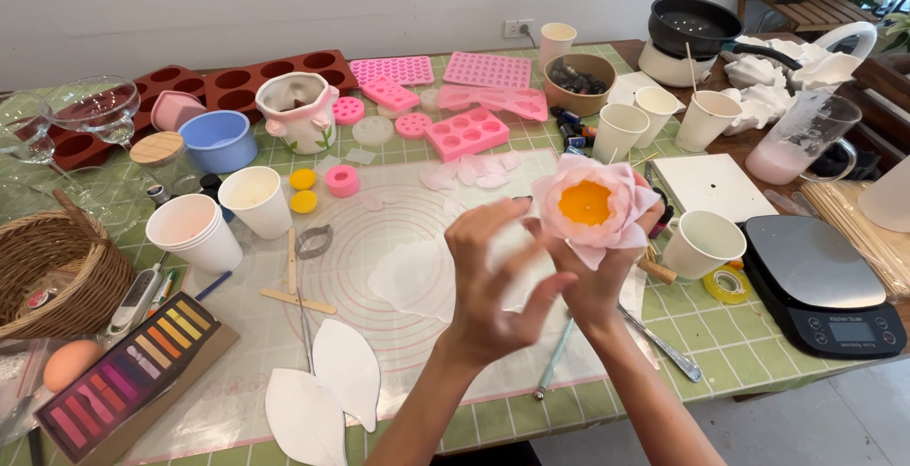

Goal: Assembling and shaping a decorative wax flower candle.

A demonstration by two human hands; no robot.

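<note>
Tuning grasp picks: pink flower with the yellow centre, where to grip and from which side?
Probably by the base, from below. The flower faces up and its thin petals flare outward, so side or top contact would likely crush them. The right hand already cups it from underneath; the left hand is beside it.

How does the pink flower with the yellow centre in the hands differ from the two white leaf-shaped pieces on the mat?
The pink flower with the yellow centre is held up by the right hand; the two white leaf-shaped pieces lie on the mat. The flower is layered and cupped; the pieces are flat and single. The flower is two-coloured; the pieces are plain white.
</note>
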